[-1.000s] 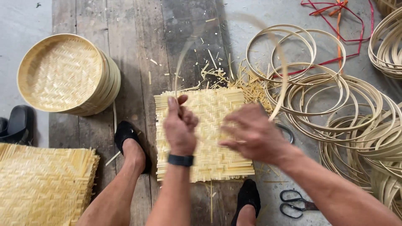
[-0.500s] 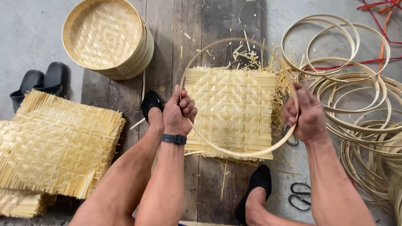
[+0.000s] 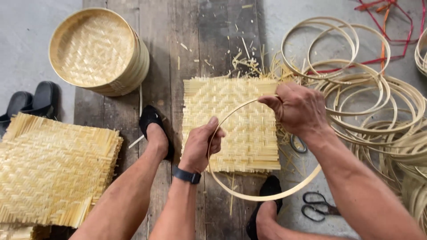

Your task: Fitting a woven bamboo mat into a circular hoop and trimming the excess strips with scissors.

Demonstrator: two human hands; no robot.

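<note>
Bamboo hoop [image 3: 267,195]: rotated and drawn closer since half a second ago, now tilted above woven square mat [image 3: 231,124] on floor planks. Left hand [image 3: 200,146]: grip closed on near-left rim. Right hand [image 3: 302,109]: pinching far rim. Fitting judged under way.

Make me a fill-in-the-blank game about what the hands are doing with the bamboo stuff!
1. Both the left hand and the right hand grip a thin bamboo ____.
2. Under the hands lies a square woven mat on a floor of wooden ____.
3. The black scissors lie on the floor beside the person's ____ foot.
4. The stack of round woven trays sits at the top ____ of the picture.

Missing words: hoop; planks; right; left
</note>
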